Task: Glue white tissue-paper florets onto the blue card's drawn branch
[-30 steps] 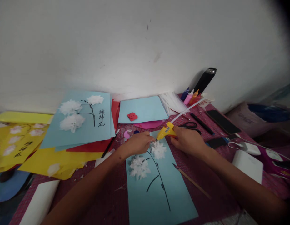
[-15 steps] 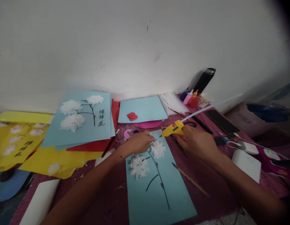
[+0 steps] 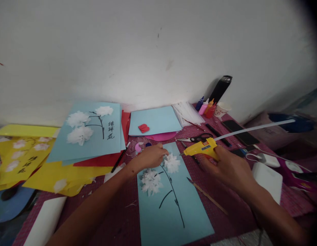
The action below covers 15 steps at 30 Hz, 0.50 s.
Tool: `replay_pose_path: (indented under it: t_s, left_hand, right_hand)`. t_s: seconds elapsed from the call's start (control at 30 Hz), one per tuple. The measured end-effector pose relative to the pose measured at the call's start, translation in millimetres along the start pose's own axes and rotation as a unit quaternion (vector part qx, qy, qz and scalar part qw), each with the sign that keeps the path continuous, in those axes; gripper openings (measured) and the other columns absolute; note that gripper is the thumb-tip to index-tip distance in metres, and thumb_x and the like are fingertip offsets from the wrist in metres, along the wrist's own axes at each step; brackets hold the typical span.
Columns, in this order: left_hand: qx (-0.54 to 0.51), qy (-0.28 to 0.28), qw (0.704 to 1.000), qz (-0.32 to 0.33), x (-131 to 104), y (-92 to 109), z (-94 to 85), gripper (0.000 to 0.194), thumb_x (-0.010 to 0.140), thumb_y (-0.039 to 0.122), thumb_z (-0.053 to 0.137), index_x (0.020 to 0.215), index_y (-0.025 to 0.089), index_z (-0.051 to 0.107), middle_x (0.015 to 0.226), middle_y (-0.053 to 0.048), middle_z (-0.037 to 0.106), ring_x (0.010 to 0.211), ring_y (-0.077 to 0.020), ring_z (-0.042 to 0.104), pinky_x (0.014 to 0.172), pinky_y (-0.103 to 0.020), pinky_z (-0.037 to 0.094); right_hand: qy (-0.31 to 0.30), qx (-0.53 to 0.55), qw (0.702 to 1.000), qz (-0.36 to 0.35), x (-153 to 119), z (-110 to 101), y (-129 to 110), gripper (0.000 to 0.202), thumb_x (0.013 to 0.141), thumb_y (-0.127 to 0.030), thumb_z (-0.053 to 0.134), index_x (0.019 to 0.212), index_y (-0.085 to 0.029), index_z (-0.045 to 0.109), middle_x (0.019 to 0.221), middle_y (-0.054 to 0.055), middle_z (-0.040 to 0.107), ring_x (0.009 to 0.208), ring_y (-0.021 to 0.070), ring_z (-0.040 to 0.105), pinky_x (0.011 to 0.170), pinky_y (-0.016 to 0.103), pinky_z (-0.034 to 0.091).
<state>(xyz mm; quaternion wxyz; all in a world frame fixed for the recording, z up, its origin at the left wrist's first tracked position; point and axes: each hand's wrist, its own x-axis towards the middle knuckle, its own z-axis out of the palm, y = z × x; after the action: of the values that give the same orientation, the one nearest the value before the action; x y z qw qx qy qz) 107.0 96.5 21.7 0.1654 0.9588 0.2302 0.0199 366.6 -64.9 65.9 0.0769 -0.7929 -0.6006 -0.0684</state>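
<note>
Your right hand (image 3: 229,167) grips a glue gun (image 3: 201,148) beside the blue card (image 3: 158,223), your left hand (image 3: 151,155) pinches its upper flower (image 3: 172,164)

Left hand (image 3: 153,156) and right hand (image 3: 231,168) are both bare, no glove. Left forearm (image 3: 104,208) is bare too, slim, smooth outline, runs uncovered to the bottom edge; one small dark round spot (image 3: 133,171) sits near the wrist end. Right forearm (image 3: 270,210) is bare, smooth, plain; its far end fades into dark, sleeve there can't be told
</note>
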Motion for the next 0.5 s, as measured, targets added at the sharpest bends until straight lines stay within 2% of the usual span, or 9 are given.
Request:
replay_pose_path:
  t_s: [0.13,0.27,0.4,0.5]
  left_hand:
    - [-0.006,-0.002,1.000,-0.002,1,0,-1.0,0.039,0.091,0.010,0.048,0.117,0.025,0.073,0.107,-0.007,0.068,0.100,-0.0222,0.067,0.082,-0.030,0.052]
    - [-0.010,0.014,1.000,0.003,0,-1,-2.0,0.041,0.091,0.009,0.047,0.119,0.025,0.072,0.106,-0.007,0.068,0.099,-0.0222,0.067,0.081,-0.031,0.052]
    - [-0.016,0.031,0.999,0.002,-3,-2,-3.9,0.039,0.091,0.010,0.047,0.119,0.022,0.072,0.107,-0.008,0.069,0.099,-0.0218,0.067,0.082,-0.031,0.052]
    - [-0.024,0.045,0.999,-0.007,-4,-2,-5.9,0.038,0.094,0.012,0.046,0.120,0.021,0.071,0.110,-0.009,0.070,0.100,-0.0220,0.068,0.085,-0.032,0.053]
  right_hand:
    - [0.011,0.030,0.999,0.034,-12,-11,7,0.041,0.091,-0.068,0.048,0.081,-0.028,0.045,0.073,0.008,0.069,0.061,0.0265,0.065,0.051,0.032,0.026]
    - [0.021,0.064,0.995,0.075,-32,-12,22,0.040,0.089,-0.064,0.051,0.075,-0.030,0.035,0.061,0.004,0.061,0.054,0.0248,0.059,0.052,0.033,0.028]
    - [-0.024,0.148,0.980,0.127,-51,-1,35,0.040,0.086,-0.065,0.056,0.078,-0.030,0.038,0.057,-0.001,0.056,0.050,0.0230,0.056,0.050,0.031,0.030]
    - [-0.072,0.215,0.966,0.128,-56,13,42,0.039,0.084,-0.066,0.058,0.082,-0.029,0.045,0.061,-0.001,0.059,0.054,0.0227,0.058,0.051,0.031,0.035]
